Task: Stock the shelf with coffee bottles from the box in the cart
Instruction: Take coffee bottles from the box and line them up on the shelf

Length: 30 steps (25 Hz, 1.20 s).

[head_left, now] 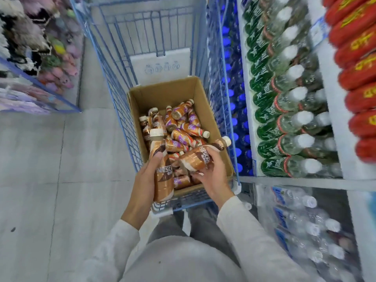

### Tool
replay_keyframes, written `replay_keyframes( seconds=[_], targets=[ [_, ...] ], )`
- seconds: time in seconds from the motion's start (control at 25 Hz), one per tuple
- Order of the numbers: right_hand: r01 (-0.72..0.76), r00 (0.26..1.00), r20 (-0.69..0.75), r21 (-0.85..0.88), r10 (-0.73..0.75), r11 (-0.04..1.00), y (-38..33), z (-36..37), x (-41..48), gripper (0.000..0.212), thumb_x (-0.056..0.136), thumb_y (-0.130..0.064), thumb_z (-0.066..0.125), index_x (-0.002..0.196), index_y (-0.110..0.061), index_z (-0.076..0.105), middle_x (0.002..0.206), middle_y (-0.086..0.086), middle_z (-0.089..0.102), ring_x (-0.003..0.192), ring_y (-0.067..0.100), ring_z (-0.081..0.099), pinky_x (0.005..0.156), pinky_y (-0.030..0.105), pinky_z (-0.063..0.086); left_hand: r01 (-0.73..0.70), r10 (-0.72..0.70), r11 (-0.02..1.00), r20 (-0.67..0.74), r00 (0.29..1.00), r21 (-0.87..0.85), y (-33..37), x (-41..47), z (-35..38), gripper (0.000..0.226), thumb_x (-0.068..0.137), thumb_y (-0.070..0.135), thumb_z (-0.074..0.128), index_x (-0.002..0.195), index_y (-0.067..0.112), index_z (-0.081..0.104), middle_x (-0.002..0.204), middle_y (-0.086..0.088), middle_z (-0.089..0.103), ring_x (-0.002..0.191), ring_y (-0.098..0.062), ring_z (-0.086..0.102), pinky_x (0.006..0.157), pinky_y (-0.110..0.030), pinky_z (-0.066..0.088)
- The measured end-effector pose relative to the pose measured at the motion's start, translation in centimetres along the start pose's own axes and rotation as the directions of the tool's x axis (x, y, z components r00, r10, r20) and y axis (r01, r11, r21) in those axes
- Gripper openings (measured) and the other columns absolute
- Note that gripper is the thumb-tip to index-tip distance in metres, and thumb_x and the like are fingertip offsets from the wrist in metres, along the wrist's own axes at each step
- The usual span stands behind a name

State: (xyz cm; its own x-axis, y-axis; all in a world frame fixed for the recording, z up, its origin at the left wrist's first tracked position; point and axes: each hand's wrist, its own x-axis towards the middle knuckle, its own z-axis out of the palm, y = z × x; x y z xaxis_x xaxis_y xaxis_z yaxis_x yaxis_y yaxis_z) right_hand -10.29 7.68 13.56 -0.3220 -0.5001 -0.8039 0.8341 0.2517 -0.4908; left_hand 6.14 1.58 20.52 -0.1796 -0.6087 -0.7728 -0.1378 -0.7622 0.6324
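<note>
Left hand (147, 181) grips upright coffee bottle (161, 169); right hand (211, 176) grips tilted bottle (200, 157) over box (162, 92).

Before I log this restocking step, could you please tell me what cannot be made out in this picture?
Head view:
- Coffee bottles deep in the cardboard box: covered by the top layer, the left hand and right hand; uncountable.
- Shelf tag: motion-blurred, unreadable.
- Cart, far end: cut off by the top edge.

The box (173, 92) is looking like plain matt cardboard, the cart (116, 86) is showing blue painted metal wire, the coffee bottles (187, 127) are shining in glossy plastic wrap, and the floor (50, 159) tiles are looking smooth.
</note>
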Motion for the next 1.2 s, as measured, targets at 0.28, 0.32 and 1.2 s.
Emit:
replay_keyframes(
  seconds=[0.28, 0.32, 1.2],
  targets=[
    [0.421, 0.904, -0.205, 0.287, -0.374, 0.861, -8.2, -5.0, -12.8, 0.014, 0.093, -0.023, 0.059, 0.097, -0.010, 0.064, 0.096, 0.016, 0.066, 0.089, 0.029, 0.062, 0.091, 0.043, 0.050, -0.151, 0.082, 0.969, 0.325, 0.942, 0.193, 3.7, -4.9, 8.8, 0.041, 0.087, 0.057, 0.067, 0.113, 0.026, 0.075, 0.105, -0.003, 0.078, 0.093, -0.024, 0.075, 0.094, -0.044, 0.055],
    [0.455, 0.887, -0.241, 0.308, -0.394, 0.836, -8.7, -6.2, -14.6, 0.015, 0.094, -0.021, 0.056, 0.091, -0.009, 0.064, 0.088, 0.016, 0.067, 0.081, 0.028, 0.063, 0.086, 0.042, 0.052, -0.179, 0.082, 0.961, 0.397, 0.914, 0.212, 3.6, -6.1, 10.3, 0.038, 0.088, 0.054, 0.066, 0.109, 0.024, 0.076, 0.103, -0.005, 0.078, 0.090, -0.024, 0.074, 0.091, -0.043, 0.055],
    [0.928, 0.207, -0.680, -0.091, -0.703, 0.361, -10.3, -38.0, -53.3, 0.054, 0.059, -0.036, 0.074, 0.102, -0.008, 0.060, 0.102, 0.021, 0.062, 0.097, 0.036, 0.062, 0.104, 0.069, 0.043, -0.655, -0.070, 0.738, 0.984, 0.167, 0.164, -12.6, -44.2, 38.8, 0.034, 0.089, 0.049, 0.068, 0.088, 0.015, 0.071, 0.079, 0.001, 0.076, 0.073, -0.013, 0.072, 0.071, -0.028, 0.055]
  ],
)
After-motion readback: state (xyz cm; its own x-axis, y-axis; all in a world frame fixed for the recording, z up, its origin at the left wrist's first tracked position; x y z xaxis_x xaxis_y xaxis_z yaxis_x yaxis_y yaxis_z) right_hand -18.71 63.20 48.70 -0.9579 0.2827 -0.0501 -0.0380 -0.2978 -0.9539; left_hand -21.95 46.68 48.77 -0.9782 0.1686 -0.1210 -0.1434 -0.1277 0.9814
